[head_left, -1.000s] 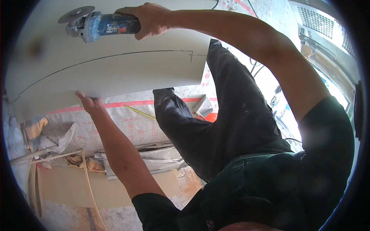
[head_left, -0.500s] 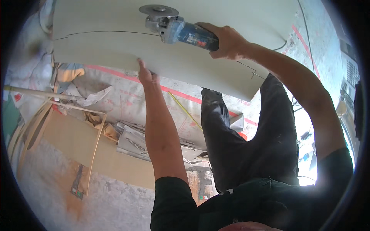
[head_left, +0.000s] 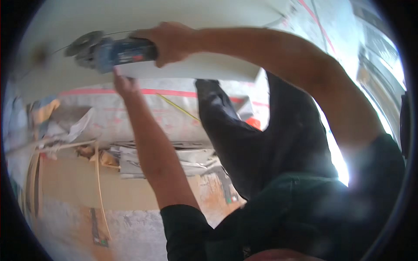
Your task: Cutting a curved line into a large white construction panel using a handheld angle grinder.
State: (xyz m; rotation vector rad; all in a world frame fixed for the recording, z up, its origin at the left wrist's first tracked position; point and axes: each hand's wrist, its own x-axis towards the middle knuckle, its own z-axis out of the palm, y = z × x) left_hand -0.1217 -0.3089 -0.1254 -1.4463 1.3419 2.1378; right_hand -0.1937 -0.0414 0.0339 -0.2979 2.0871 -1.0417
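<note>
My right hand (head_left: 174,42) is wrapped round the rear body of a blue angle grinder (head_left: 126,52). The grinder's cutting disc (head_left: 82,43), blurred by motion, is at the left end, by a dark drawn line on a large pale board (head_left: 209,65). My left hand (head_left: 125,83) grips the board's near edge just below the grinder's head. Its thumb is up on the top face, close to the grinder, and its fingers are hidden under the board. Whether the disc touches the board I cannot tell.
Below the board, red tape (head_left: 174,92) and a yellow strip (head_left: 178,107) lie on the stained floor. Scrap sheets (head_left: 130,163) and thin wooden strips (head_left: 99,187) lie to the left. My dark trouser legs (head_left: 244,139) are close to the board's near edge.
My right hand has carried the grinder left along the board and a little down, closer to my left hand. The view has shifted too, and my left hand still grips the edge.
</note>
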